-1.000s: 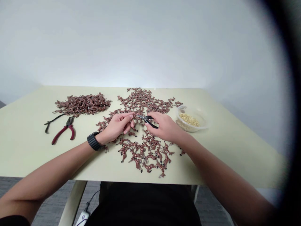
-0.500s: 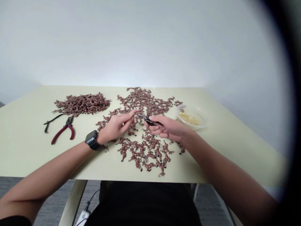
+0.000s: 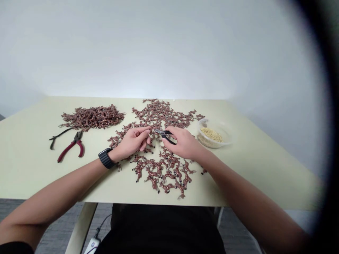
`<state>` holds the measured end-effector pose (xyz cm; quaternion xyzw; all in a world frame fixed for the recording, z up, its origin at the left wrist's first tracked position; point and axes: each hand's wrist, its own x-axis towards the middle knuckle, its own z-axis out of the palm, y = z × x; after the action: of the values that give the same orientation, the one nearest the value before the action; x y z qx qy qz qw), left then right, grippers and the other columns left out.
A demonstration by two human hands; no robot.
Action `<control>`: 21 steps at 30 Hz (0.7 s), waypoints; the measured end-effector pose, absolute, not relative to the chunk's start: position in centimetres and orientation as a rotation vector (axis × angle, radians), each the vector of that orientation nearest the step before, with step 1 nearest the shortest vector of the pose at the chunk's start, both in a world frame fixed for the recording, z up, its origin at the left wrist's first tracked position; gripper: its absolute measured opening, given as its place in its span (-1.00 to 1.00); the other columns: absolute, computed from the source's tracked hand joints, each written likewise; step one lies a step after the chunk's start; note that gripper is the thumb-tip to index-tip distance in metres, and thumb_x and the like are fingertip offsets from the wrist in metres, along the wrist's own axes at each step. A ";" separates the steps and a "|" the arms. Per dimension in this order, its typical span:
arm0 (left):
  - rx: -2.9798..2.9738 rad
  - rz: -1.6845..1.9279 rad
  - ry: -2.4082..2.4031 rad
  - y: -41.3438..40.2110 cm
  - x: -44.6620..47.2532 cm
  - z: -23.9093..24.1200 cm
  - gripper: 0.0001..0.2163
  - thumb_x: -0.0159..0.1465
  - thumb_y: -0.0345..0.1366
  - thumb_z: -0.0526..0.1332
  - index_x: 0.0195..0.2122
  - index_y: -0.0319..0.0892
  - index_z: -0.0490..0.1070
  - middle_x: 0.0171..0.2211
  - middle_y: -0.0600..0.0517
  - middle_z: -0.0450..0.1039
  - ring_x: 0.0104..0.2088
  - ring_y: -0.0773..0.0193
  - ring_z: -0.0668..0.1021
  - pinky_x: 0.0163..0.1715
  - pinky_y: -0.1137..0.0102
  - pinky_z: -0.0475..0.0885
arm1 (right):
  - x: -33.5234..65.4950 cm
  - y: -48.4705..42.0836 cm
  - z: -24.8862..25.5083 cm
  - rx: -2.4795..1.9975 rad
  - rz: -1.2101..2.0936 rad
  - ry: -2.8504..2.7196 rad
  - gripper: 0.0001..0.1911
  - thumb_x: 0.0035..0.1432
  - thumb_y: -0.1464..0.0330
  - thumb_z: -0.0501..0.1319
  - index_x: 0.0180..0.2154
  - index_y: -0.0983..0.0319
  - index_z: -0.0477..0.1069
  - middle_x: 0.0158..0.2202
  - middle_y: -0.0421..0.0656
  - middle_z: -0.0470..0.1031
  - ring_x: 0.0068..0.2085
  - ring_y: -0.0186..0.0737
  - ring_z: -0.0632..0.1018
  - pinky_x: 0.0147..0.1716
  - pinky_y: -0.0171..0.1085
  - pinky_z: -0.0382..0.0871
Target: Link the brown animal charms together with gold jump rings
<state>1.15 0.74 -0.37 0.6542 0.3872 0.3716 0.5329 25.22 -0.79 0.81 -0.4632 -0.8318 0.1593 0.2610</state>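
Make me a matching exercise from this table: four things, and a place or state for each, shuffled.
Things:
1. red pliers
2. bowl
3. watch
4. right hand

Places or states:
A. grips small black pliers
B. strapped on a wrist
C. lies at the left of the table
D. has gold bits inside

Pairs: 1-C, 2-D, 3-B, 4-A
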 end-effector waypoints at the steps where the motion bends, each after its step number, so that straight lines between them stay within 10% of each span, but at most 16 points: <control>1: 1.549 0.884 0.921 0.7 1.2 -0.3 -0.67 0.42 -0.05 0.16 -0.08 -0.23 0.50 -0.43 0.05 0.50 -0.69 0.51 0.34 -0.65 0.54 0.26 | 25.3 -0.8 0.8 -1.246 0.433 -2.258 -0.76 0.32 0.16 0.13 -0.17 0.20 0.39 -0.29 -0.12 0.48 -0.31 -0.19 0.44 -0.34 -0.23 0.18; 21: 1.543 0.862 0.921 0.6 1.2 -0.3 -0.65 0.42 -0.06 0.15 -0.39 -0.23 0.41 -0.50 0.08 0.44 -0.72 0.54 0.31 -0.70 0.57 0.22 | 25.8 -0.7 1.1 -1.233 0.459 -2.300 -0.74 0.33 0.16 0.11 -0.18 0.21 0.40 -0.31 -0.12 0.47 -0.34 -0.21 0.41 -0.37 -0.24 0.15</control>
<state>1.18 0.64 -0.31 0.6501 0.3879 0.3632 0.5431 25.75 -0.72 1.13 -0.4514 -0.8419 0.1681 0.2435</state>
